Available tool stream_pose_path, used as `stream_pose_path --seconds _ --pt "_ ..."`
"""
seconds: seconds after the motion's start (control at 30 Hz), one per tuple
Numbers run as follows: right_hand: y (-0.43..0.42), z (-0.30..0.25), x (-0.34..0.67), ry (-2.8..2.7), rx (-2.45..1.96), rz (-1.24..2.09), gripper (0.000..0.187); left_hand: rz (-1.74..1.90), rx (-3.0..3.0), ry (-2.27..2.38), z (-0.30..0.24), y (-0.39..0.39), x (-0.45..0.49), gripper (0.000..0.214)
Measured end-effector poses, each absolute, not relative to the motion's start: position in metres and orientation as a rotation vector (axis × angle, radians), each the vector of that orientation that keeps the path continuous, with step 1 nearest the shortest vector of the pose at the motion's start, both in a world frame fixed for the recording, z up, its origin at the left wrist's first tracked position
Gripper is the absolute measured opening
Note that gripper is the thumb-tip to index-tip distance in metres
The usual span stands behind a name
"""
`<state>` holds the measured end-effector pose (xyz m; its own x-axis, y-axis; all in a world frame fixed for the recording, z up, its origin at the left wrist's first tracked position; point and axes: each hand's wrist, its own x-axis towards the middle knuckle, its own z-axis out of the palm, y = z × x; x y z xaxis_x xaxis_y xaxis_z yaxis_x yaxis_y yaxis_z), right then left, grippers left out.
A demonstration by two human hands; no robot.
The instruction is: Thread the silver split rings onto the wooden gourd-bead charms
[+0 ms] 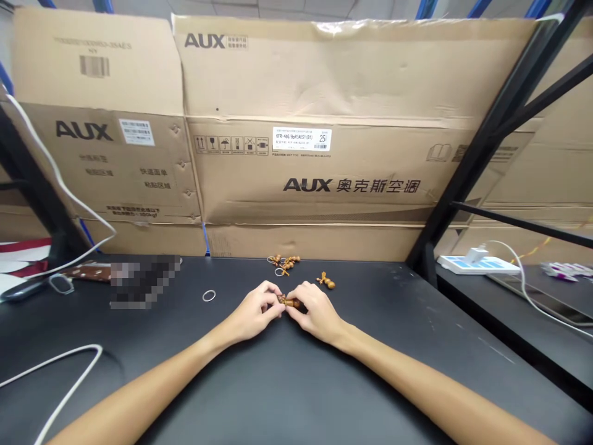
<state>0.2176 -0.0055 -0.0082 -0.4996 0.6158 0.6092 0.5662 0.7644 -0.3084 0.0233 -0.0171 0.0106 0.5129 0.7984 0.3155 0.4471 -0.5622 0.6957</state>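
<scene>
My left hand (252, 312) and my right hand (315, 312) meet at the middle of the black tabletop (398, 346). Between their fingertips both hold a small wooden gourd-shaped charm (289, 301), with a bit of metal at its left end. Just beyond my hands lies a tangled cluster of similar wooden charms (284, 262) with a metal split ring (279, 272). A single wooden gourd charm (326, 281) lies nearer my right hand. A loose metal split ring (209, 295) rests to the left of my left hand.
Large AUX cardboard boxes (301, 179) stand along the table's far edge. A white cable (55, 371) lies at the near left, and a pixelated object (143, 281) sits at the left. Black shelf uprights (491, 148) rise at the right, beside a white power strip (477, 264) on a lower surface.
</scene>
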Motion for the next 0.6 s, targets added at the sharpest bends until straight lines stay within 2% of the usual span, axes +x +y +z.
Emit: stream_pose_path --seconds 0.1,0.33,0.6 --pt "-0.0031 -0.0093 0.2196 -2.193 -0.952 0.115 0.003 0.846 2.227 1.022 0.0116 -0.0189 0.0236 0.031" --pt "-0.0087 -0.0080 0.2171 -2.268 -0.761 0.124 0.003 0.848 2.295 1.032 0.0132 -0.0205 0.0240 0.039" --pt "-0.0029 -0.0096 0.2187 -2.193 -0.948 0.174 0.002 0.838 2.313 1.129 0.0061 -0.0145 0.0226 0.034"
